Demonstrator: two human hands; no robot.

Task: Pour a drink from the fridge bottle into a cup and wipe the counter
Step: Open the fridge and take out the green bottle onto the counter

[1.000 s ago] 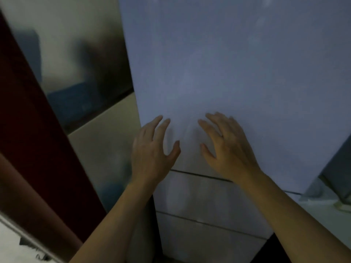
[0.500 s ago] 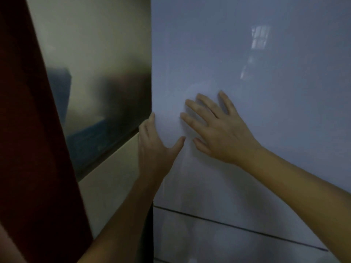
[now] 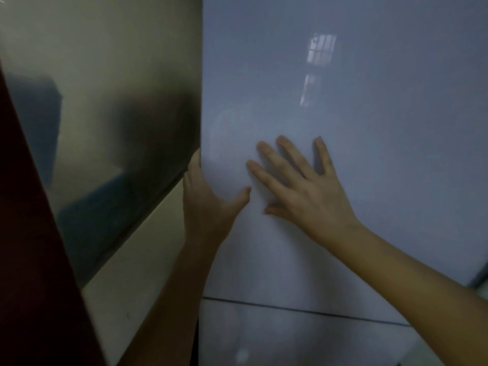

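Step one: hooks left grip (image 3: 208, 207) round edge of fridge door (image 3: 356, 114), lays right grip (image 3: 309, 196) flat, empty; bottle, pour, wipe ahead.

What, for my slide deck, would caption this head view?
Left hand grips the left edge of the fridge door while the right hand lies flat on its pale front.

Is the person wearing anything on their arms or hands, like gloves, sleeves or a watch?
No. The left hand and right hand are bare, without gloves, and both forearms show no sleeve or watch. Dim light could hide a thin ring.
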